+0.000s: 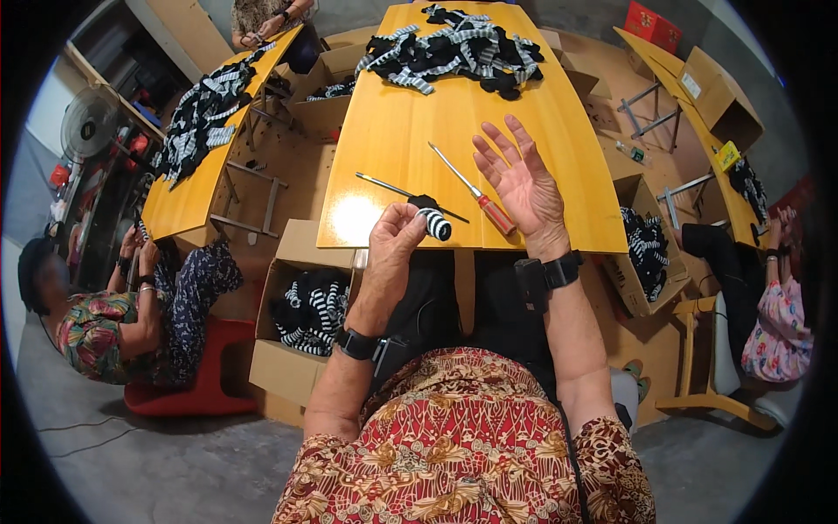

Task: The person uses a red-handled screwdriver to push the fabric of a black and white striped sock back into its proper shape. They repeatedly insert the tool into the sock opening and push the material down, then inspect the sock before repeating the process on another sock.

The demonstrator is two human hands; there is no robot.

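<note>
Sock, striped black and white, pinched in left hand at worktop near edge. Right hand spread wide, holding nothing, above screwdriver. Thin rod lies just left. Sock pile at far edge; bare wood between.

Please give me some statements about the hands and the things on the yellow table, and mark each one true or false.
1. The left hand holds a black and white striped piece. True.
2. The right hand grips the screwdriver. False: it is open, above the table, holding nothing.
3. A thin metal rod lies left of the screwdriver. True.
4. The striped pile lies at the near edge. False: at the far end.
</note>
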